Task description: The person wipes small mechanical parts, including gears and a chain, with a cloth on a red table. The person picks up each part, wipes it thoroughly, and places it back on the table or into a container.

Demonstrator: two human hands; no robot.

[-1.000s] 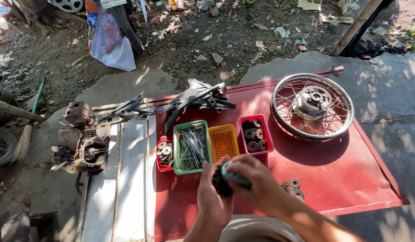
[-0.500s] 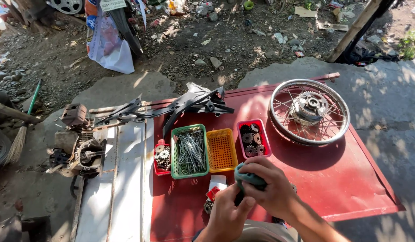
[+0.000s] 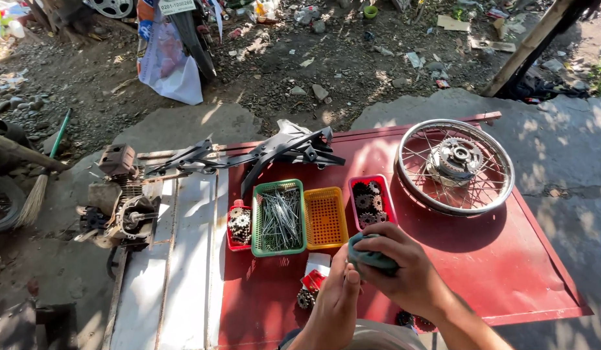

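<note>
My right hand (image 3: 404, 269) grips a teal cloth (image 3: 372, 258) and presses it against something held in my left hand (image 3: 336, 298); that object is hidden by cloth and fingers. Both hands hover over the near edge of a red metal panel (image 3: 508, 259). Just beyond them stand a yellow basket (image 3: 325, 217), a green basket of metal spokes (image 3: 279, 217), a red tray of sprockets (image 3: 368, 198) and a small red tray of gears (image 3: 238, 223). A gear (image 3: 306, 298) and a red-white packet (image 3: 315, 273) lie beside my left hand.
A spoked wheel (image 3: 455, 165) lies at the panel's far right. A black motorcycle frame part (image 3: 274, 152) lies along the far edge. An engine block (image 3: 122, 207) sits left, by white boards (image 3: 183, 259). Dirt ground, a broom (image 3: 44, 172) and a plastic bag (image 3: 167, 61) lie beyond.
My hands have shifted right and come closer together, the cloth now wrapped over the held object, which showed dark a second ago. The camera has tilted slightly.
</note>
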